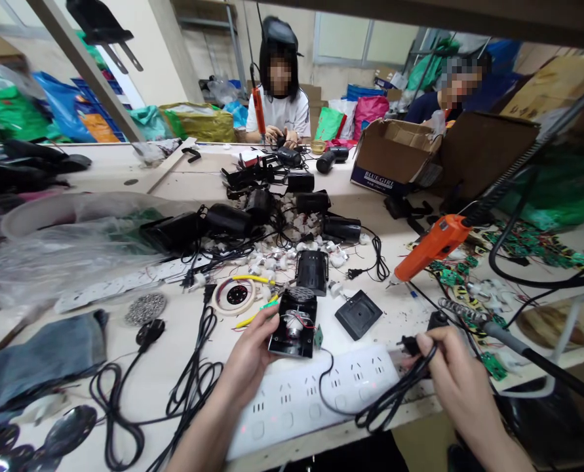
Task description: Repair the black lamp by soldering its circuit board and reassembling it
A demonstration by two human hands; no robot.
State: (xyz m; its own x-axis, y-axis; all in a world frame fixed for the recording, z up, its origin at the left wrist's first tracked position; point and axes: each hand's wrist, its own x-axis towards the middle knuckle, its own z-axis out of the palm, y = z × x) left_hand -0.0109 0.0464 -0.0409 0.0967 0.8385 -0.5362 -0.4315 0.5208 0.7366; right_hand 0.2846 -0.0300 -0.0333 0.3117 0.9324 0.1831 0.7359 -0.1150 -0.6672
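Clasps casing (301, 344) in curled left grip (252, 344), pinches cord (389, 398) and probably plug (409, 345) in right grip (451, 367) beside power strip (299, 387); reads as positioning, next calls for slack.

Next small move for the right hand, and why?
Probably line the black plug up with a socket on the white power strip: the right hand holds it beside the strip's end, while the left hand holds the open black housing.
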